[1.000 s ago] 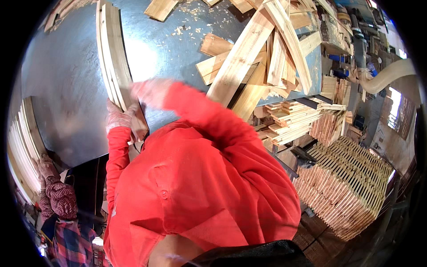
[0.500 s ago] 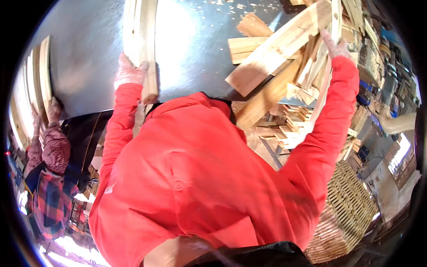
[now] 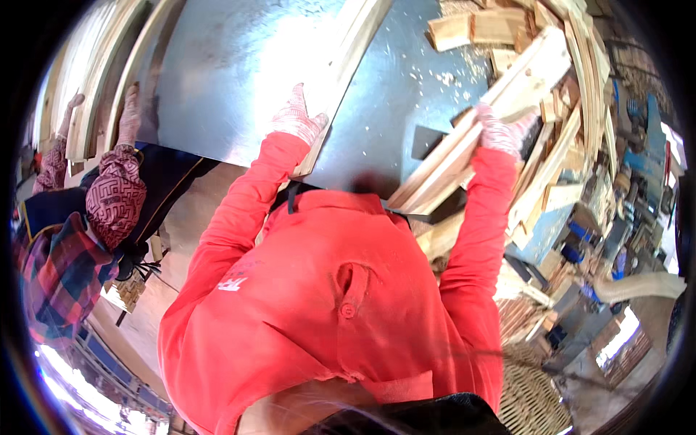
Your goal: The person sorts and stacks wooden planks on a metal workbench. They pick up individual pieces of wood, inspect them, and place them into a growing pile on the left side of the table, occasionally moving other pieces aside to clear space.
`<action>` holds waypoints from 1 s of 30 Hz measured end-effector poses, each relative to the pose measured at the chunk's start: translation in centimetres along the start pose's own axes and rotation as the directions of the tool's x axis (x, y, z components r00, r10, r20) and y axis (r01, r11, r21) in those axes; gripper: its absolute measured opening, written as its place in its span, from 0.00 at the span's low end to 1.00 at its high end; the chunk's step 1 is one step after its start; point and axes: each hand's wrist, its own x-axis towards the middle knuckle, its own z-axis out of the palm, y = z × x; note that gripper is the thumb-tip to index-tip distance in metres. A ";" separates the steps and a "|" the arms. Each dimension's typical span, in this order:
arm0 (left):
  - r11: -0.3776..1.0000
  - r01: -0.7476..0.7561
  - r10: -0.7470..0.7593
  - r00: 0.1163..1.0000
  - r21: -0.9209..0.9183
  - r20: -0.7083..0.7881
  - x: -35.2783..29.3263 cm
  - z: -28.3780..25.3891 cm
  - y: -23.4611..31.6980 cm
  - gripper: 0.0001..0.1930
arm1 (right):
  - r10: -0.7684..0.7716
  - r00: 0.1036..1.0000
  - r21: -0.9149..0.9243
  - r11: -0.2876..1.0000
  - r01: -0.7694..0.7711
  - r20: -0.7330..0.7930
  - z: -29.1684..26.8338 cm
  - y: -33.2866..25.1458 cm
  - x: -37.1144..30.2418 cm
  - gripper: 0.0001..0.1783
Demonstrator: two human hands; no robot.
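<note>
Shiny grey metal forms the tabletop [image 3: 210,80], with wood shavings [image 3: 446,78] scattered over its far right part. On it, a long board [image 3: 351,54] slants away from the person, its near end by the table's front edge and its long axis leaning toward the upper right. The left hand [image 3: 297,119] is at the lower part of this board, clearly nearer to it than the right, with thumb spread from the fingers; the board runs ahead and to the right of that hand. Well apart, the right hand [image 3: 500,132] lies across a pair of planks [image 3: 438,161] that lean more steeply sideways, passing under or through the hand from lower left to upper right, beside a heap of offcuts [image 3: 545,172]. Thumb and fingers are spread over the wood, but I cannot tell whether either hand is closed on it, since the fingers' undersides are hidden. White glare washes out the board's left edge, and its far end is cut off at the top. At the left, a co-worker's hand [image 3: 129,119] touches other boards [image 3: 134,76], partly lost in the dark rim.
</note>
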 end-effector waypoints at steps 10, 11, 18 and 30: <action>0.986 -0.160 0.161 0.987 -0.049 0.013 1.2 -4.7 -6.2 0.53 | -0.128 0.774 0.343 0.932 -0.120 0.620 24.8 -7.8 -8.2 0.35; 0.989 -0.122 0.120 0.992 0.080 0.023 0.2 -4.4 -4.8 0.56 | -0.057 0.726 0.189 0.977 -0.102 0.685 24.4 -7.8 -7.0 0.35; 0.995 -0.031 0.029 0.999 0.090 0.031 0.1 -2.3 -5.8 0.57 | 0.128 0.592 -0.222 0.971 0.089 0.796 24.4 -7.1 -1.3 0.27; 0.974 -0.177 0.161 0.980 -0.140 -0.116 0.7 -2.8 -6.3 0.53 | -0.182 0.597 0.174 0.982 0.072 0.781 20.9 -6.7 -6.5 0.21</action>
